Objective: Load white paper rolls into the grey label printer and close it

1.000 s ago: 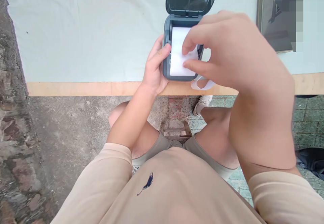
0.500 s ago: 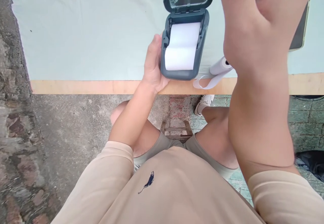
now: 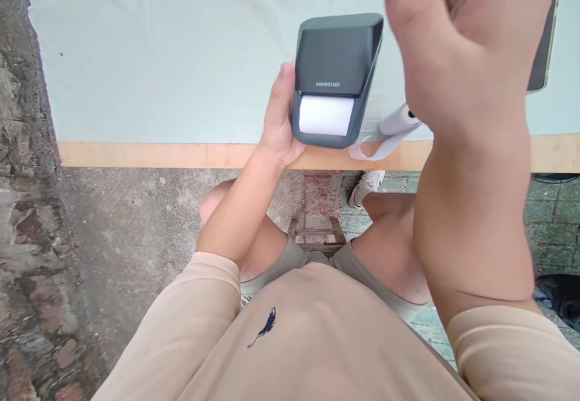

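A dark grey label printer (image 3: 339,51) is in my left hand (image 3: 281,117), tilted above the table's near edge. My thumb lies along its left side and the other fingers are hidden beneath. Its lid is down, and white label paper (image 3: 326,115) shows in the slot below the lid. My right hand (image 3: 466,44) is raised just right of the printer, apart from it. Its thumb stands out, the fingers are partly cut off by the top edge, and nothing shows in it. Near my right wrist lies a white paper roll (image 3: 399,121) with a loose curled strip.
A pale cloth (image 3: 181,57) covers the table, whose bare wooden edge (image 3: 172,154) faces me. At the right, a dark flat device (image 3: 541,57) is partly behind my right hand. Beneath the table edge stands a small wooden stool frame (image 3: 317,232) between my legs.
The printer's lid, raised before, is now down over the paper. My right thumb has come away from the lid. My left hand keeps its hold.
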A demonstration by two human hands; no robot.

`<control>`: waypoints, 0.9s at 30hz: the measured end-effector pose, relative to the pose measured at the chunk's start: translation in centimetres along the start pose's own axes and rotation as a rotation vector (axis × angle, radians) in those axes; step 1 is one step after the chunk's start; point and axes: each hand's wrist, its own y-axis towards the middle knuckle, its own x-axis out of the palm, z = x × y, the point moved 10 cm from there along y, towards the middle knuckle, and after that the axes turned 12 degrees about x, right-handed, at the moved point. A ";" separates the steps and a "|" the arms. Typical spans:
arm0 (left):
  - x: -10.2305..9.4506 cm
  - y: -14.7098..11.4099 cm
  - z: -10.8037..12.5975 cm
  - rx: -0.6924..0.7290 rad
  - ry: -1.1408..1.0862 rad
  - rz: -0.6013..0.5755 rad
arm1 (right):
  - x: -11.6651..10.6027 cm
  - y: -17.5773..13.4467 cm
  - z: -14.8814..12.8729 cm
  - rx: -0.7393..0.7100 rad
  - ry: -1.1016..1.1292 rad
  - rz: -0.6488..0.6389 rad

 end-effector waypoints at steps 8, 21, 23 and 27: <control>-0.1 0.0 -0.5 -0.007 0.020 -0.066 | 2.1 0.2 0.4 0.066 -0.093 -0.158; 1.1 0.0 0.9 0.081 0.022 -0.092 | 1.9 0.4 0.1 0.027 -0.074 -0.177; 0.7 0.0 0.8 0.048 0.022 -0.034 | 1.3 0.3 0.2 0.008 -0.081 -0.159; -0.4 0.2 0.8 0.024 0.017 0.079 | 0.7 0.1 0.5 -0.060 -0.110 -0.139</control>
